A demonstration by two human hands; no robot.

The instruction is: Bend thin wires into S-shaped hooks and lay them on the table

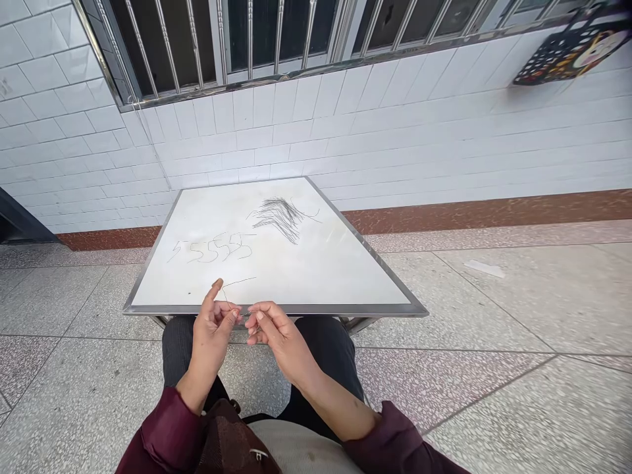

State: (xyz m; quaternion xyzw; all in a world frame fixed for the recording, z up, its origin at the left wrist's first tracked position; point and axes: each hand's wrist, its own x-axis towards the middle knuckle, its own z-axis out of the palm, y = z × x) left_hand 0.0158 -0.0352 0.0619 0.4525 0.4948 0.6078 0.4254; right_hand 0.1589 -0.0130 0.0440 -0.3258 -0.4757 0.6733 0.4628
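Sleeves are maroon, trousers dark (perhaps jeans).

The table is topped in smooth, matt white and rimmed with bright metal. At its near edge a fine, wiry strand is seen; behind it, glossy glazed tiles.

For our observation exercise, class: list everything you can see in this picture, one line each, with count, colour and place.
table: one, white top, metal rim, in front of the person
loose strands: one heap, dark, far side of table
bent strands: a row of several, dark, left of table's middle
wall: one, white tiles, behind table
window bars: many, metal, top
basket: one, black, top right
scrap: one, white, floor right of table
floor: one, speckled grey, all around
held strand: one, dark, pinched by both hands
left hand: one, near rim
right hand: one, beside it
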